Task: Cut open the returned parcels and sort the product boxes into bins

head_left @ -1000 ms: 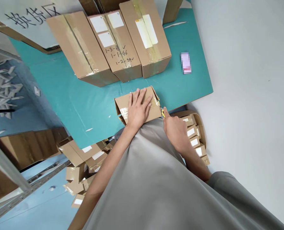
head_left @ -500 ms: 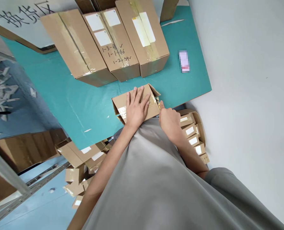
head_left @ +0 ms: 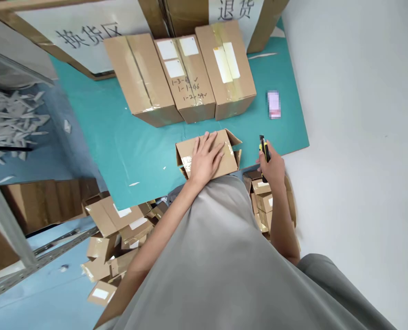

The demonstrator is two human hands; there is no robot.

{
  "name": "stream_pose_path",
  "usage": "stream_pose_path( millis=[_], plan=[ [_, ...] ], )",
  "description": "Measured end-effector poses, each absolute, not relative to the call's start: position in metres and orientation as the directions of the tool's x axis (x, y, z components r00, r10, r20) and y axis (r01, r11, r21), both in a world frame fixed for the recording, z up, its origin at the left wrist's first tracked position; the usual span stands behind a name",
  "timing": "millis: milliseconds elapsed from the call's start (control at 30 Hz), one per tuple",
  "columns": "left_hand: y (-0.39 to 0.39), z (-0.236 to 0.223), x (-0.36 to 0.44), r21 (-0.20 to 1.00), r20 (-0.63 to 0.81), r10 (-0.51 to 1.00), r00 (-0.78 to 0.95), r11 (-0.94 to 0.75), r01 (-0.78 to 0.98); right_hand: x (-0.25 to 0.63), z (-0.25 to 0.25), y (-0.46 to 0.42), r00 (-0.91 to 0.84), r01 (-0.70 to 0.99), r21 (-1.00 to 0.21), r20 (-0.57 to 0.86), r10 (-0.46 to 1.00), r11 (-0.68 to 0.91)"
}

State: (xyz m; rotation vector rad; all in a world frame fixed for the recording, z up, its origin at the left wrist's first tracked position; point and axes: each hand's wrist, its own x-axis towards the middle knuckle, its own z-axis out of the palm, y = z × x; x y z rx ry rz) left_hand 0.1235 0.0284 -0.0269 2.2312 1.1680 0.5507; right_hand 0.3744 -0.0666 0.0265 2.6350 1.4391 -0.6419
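A small cardboard box (head_left: 229, 158) lies at the near edge of the green table, close to my body. Flaps stand apart at its right end, and its left end also looks parted. My left hand (head_left: 205, 158) rests flat on top of the box with the fingers spread. To the right of the box, my right hand (head_left: 272, 165) is closed around a black and yellow box cutter (head_left: 264, 150), its tip pointing away from me. The cutter is clear of the cardboard. What lies inside the box is hidden.
Three taped cartons (head_left: 197, 98) stand in a row behind the box. A phone-like object (head_left: 273, 104), blurred out, lies on the green table (head_left: 138, 160) at the right. Small boxes fill a container (head_left: 291, 197) below the table, and more boxes (head_left: 111, 217) are heaped at lower left.
My right hand has moved right with the box cutter, away from the box's right end. My left hand stays on the box. The camera view has shifted.
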Motion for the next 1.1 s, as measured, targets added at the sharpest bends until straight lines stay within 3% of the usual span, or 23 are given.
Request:
stream_pose_path(
  millis=[200, 367, 467, 633, 733, 867, 1000, 1100],
  plan=[
    [0.027, -0.005, 0.101, 0.749, 0.216, 0.905, 0.368, -0.395, 0.532, 0.388, -0.084, -0.031, 0.596, 0.648, -0.223, -0.446, 0.668, -0.728],
    [0.024, -0.008, 0.043, 0.797, 0.281, 0.959, 0.019, -0.245, 0.552, 0.392, -0.112, -0.024, 0.636, 0.579, -0.32, -0.398, 0.661, -0.75],
    [0.018, -0.046, 0.004, 0.852, 0.16, 0.968, -0.194, -0.036, 0.522, 0.399, -0.103, -0.02, 0.601, 0.605, -0.375, -0.363, 0.712, -0.702],
    [0.005, -0.119, -0.024, 0.839, -0.241, 0.887, -0.395, 0.395, 0.374, 0.371, -0.063, -0.026, 0.489, 0.551, -0.718, -0.135, 0.862, -0.425],
    [0.007, -0.139, -0.016, 0.778, -0.45, 0.805, -0.387, 0.566, 0.273, 0.335, -0.045, -0.031, 0.418, 0.589, -0.734, -0.081, 0.905, -0.338],
    [0.018, -0.149, 0.003, 0.736, -0.57, 0.761, -0.309, 0.64, 0.219, 0.324, -0.047, -0.026, 0.41, 0.607, -0.734, -0.04, 0.911, -0.305],
    [0.026, -0.151, 0.028, 0.686, -0.684, 0.702, -0.199, 0.711, 0.153, 0.366, -0.06, -0.018, 0.461, 0.539, -0.786, -0.026, 0.887, -0.303],
    [0.027, -0.146, 0.051, 0.642, -0.761, 0.646, -0.055, 0.763, 0.078, 0.402, -0.066, -0.012, 0.462, 0.417, -0.854, -0.095, 0.882, -0.31]
  ],
)
